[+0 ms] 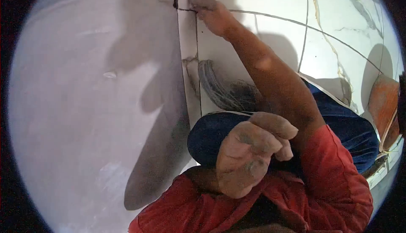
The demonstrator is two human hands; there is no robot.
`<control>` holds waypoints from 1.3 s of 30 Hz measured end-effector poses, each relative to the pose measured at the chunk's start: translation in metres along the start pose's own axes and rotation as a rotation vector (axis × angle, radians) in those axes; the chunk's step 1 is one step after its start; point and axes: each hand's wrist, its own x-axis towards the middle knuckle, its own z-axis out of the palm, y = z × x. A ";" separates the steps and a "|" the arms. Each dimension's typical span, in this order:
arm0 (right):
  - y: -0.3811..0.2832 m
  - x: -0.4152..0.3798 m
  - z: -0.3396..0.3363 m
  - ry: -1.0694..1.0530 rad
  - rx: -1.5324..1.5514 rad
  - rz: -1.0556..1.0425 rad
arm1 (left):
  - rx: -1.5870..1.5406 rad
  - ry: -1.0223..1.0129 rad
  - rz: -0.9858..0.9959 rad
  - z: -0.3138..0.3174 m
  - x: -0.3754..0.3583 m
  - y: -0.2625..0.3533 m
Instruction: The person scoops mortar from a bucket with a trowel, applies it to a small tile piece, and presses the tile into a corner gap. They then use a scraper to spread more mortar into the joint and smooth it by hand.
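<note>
My right hand (209, 13) reaches to the top of a narrow tile strip (192, 43), its dusty fingers stretched towards a small white end piece (183, 3). I see no object in it. A dark spot sits at that piece's left edge. Close to my chest, my left hand (245, 157) is raised with the palm partly visible and the fingers loosely bent. Nothing shows in it, and grey dust marks its skin. Beside the strip, white tiles (275, 26) with dark joints carry a grey smear (215, 85) near my knee.
A plain grey-white surface (84, 106) fills the left side, with shadows across it. My bent knee (211, 138) in dark blue cloth is against the strip's lower end. At the far right is an orange-brown object (380, 102) beside my leg.
</note>
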 end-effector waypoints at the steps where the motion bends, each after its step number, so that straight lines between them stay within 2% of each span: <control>1: -0.003 -0.005 -0.001 0.130 0.006 0.019 | 0.002 0.020 0.020 -0.002 -0.002 0.001; 2: -0.007 -0.009 0.002 0.259 0.017 0.043 | 0.000 0.035 0.028 -0.001 -0.002 0.003; 3: -0.006 -0.011 0.015 0.249 0.023 0.045 | -0.010 0.025 0.049 0.000 -0.002 0.005; 5: -0.005 -0.011 0.036 0.355 -0.069 -0.159 | -0.017 0.002 0.063 0.000 -0.001 0.009; 6: 0.000 -0.012 0.032 0.366 -0.080 -0.157 | -0.023 0.000 0.038 0.000 -0.002 0.010; 8: 0.000 -0.014 0.007 0.185 -0.244 -0.202 | -0.051 -0.026 0.011 -0.001 0.001 0.008; 9: 0.000 -0.016 0.001 0.189 -0.256 -0.197 | -0.046 -0.030 0.010 -0.002 0.000 0.007; 11: -0.010 -0.015 0.004 0.343 -0.084 -0.138 | -0.042 -0.016 0.035 -0.005 -0.003 0.010; 12: -0.015 -0.015 0.003 0.384 -0.017 0.002 | -0.058 -0.008 0.050 -0.004 -0.004 0.014; 14: 0.009 -0.007 0.035 0.305 -0.373 -0.030 | -0.080 0.003 0.068 -0.006 -0.004 0.015; 15: 0.018 -0.007 0.036 0.305 -0.375 -0.029 | -0.083 -0.033 0.089 -0.007 -0.002 0.014; 17: 0.000 -0.019 0.024 0.284 -0.228 -0.244 | -0.091 -0.072 0.087 -0.004 -0.003 0.014; 20: 0.012 -0.019 0.002 0.238 -0.138 -0.308 | -0.111 -0.037 0.035 -0.003 -0.004 0.014; 21: 0.018 -0.016 0.009 0.227 -0.138 -0.315 | -0.110 -0.020 0.051 -0.003 -0.004 0.015; 22: 0.027 -0.016 0.024 0.300 -0.203 -0.174 | -0.104 0.010 0.065 -0.002 -0.007 0.017; 23: 0.007 -0.014 0.031 0.373 -0.270 -0.037 | -0.100 0.019 0.075 -0.001 -0.007 0.018; 24: -0.015 -0.021 0.041 0.274 -0.320 -0.025 | -0.091 0.011 0.110 -0.001 -0.004 0.016; 26: -0.003 -0.021 0.026 0.250 -0.235 -0.251 | -0.077 -0.010 0.122 0.000 -0.003 0.017; 27: 0.002 -0.019 0.017 0.258 -0.244 -0.268 | -0.088 0.002 0.075 -0.003 -0.001 0.017; 30: -0.001 -0.013 0.000 0.182 -0.246 -0.265 | -0.078 0.042 0.044 0.000 -0.002 0.015; 32: -0.008 -0.011 0.003 0.284 -0.038 -0.022 | -0.054 0.104 0.061 0.002 -0.005 0.018; 34: -0.013 -0.014 0.010 0.255 -0.050 -0.034 | -0.076 0.095 0.058 0.003 -0.004 0.018; 37: -0.021 -0.018 0.027 0.265 -0.146 -0.228 | -0.069 0.057 0.024 0.003 -0.005 0.017; 39: -0.025 -0.023 0.032 0.267 -0.143 -0.192 | -0.077 0.056 0.025 0.004 -0.005 0.018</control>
